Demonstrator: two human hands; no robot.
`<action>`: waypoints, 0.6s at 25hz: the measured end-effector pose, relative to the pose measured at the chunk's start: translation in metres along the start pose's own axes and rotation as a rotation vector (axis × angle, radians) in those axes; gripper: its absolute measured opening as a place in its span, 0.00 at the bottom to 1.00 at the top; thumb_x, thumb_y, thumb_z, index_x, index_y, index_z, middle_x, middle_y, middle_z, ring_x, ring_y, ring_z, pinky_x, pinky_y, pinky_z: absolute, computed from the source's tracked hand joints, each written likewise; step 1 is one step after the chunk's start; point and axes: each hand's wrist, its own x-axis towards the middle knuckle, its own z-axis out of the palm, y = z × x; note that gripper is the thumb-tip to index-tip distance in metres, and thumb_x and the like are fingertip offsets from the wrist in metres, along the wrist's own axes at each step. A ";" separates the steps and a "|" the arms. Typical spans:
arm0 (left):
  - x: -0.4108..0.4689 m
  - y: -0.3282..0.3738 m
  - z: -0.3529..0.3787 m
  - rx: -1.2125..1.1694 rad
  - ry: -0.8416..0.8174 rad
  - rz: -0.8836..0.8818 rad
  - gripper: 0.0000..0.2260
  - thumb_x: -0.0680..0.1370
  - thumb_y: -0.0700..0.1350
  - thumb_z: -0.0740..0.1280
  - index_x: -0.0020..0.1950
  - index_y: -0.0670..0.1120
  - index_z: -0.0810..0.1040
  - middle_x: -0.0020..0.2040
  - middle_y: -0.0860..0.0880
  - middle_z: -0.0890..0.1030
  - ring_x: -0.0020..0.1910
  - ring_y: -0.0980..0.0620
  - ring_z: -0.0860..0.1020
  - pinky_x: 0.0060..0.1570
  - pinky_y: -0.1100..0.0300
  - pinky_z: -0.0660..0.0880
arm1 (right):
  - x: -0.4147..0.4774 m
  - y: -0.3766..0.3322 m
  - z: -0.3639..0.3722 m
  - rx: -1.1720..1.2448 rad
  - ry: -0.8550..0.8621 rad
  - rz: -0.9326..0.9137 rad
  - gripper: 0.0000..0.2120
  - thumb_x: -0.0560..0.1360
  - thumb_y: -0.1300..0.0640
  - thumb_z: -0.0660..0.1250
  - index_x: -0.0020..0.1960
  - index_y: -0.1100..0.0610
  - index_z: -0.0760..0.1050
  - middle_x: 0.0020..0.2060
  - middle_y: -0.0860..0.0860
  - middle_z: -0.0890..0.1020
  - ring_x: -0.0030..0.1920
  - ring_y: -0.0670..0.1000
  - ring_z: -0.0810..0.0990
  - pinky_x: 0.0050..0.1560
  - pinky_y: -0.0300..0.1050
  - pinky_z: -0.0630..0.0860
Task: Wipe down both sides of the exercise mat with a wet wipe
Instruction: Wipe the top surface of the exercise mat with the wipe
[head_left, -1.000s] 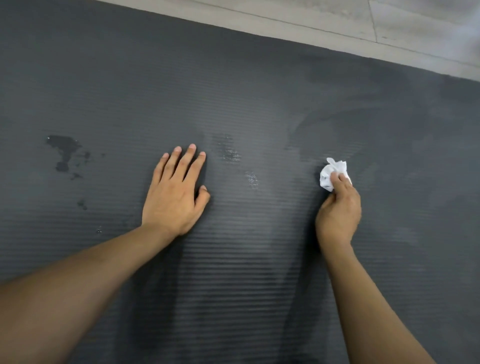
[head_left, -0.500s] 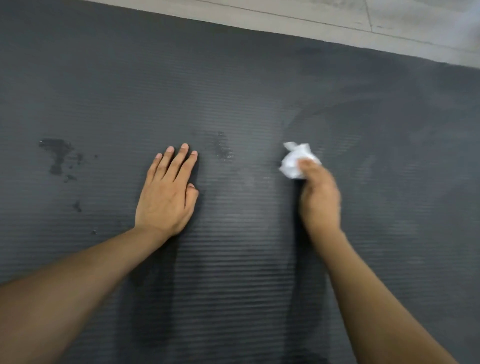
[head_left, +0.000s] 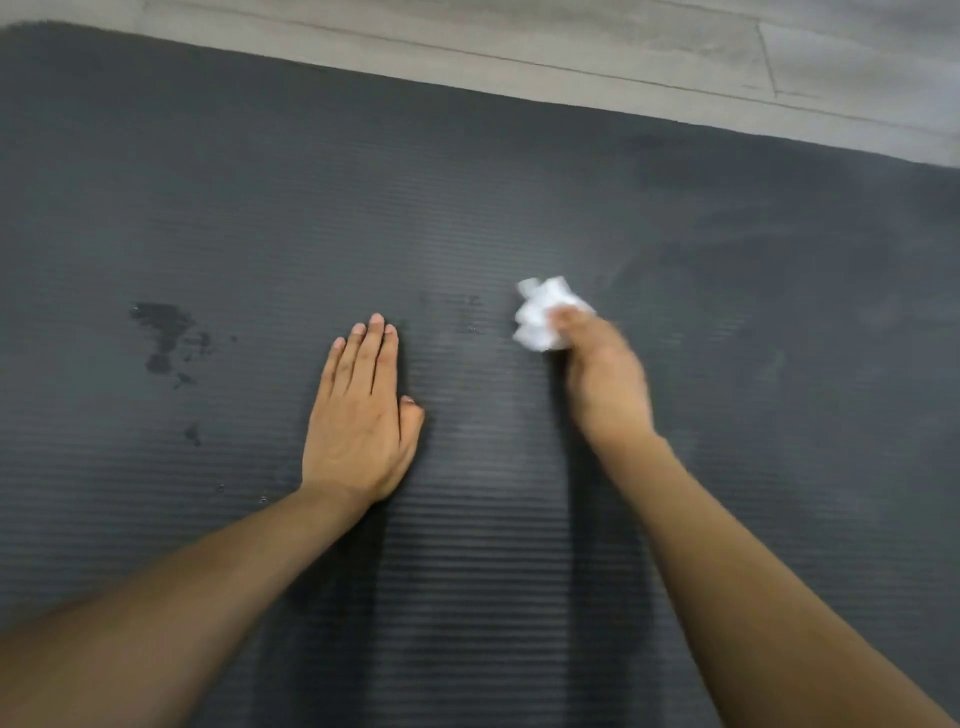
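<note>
A dark grey ribbed exercise mat fills almost the whole view, lying flat on the floor. My left hand rests flat on the mat, fingers straight and together. To its right, my right hand grips a crumpled white wet wipe and presses it on the mat; the hand is motion-blurred. Dark wet blotches mark the mat left of my left hand. Faint damp streaks show on the mat's right part.
A strip of light grey wood-look floor runs along the mat's far edge at the top of the view. Small wet spots lie between my two hands.
My right hand has slid the wipe leftwards across the mat, closer to my left hand. My left hand stays flat on the same spot of the mat.
</note>
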 end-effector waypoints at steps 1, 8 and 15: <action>0.000 0.001 0.000 0.000 -0.003 -0.005 0.31 0.78 0.48 0.53 0.79 0.34 0.61 0.81 0.37 0.61 0.81 0.40 0.58 0.81 0.45 0.52 | 0.008 0.016 -0.009 -0.135 0.024 0.172 0.19 0.79 0.62 0.55 0.67 0.60 0.74 0.67 0.56 0.75 0.67 0.41 0.70 0.71 0.41 0.61; 0.000 0.002 0.000 -0.009 -0.006 0.007 0.31 0.78 0.47 0.53 0.79 0.34 0.62 0.80 0.36 0.63 0.80 0.40 0.59 0.80 0.43 0.55 | 0.005 -0.090 0.047 0.180 -0.091 -0.137 0.15 0.78 0.62 0.61 0.63 0.59 0.80 0.63 0.55 0.79 0.65 0.53 0.76 0.67 0.52 0.71; 0.000 0.005 0.000 0.025 -0.032 -0.024 0.30 0.80 0.48 0.53 0.80 0.35 0.59 0.82 0.38 0.59 0.82 0.42 0.56 0.81 0.44 0.53 | 0.057 0.034 -0.010 -0.107 0.079 0.259 0.16 0.79 0.51 0.58 0.59 0.53 0.80 0.53 0.41 0.81 0.52 0.39 0.77 0.59 0.40 0.65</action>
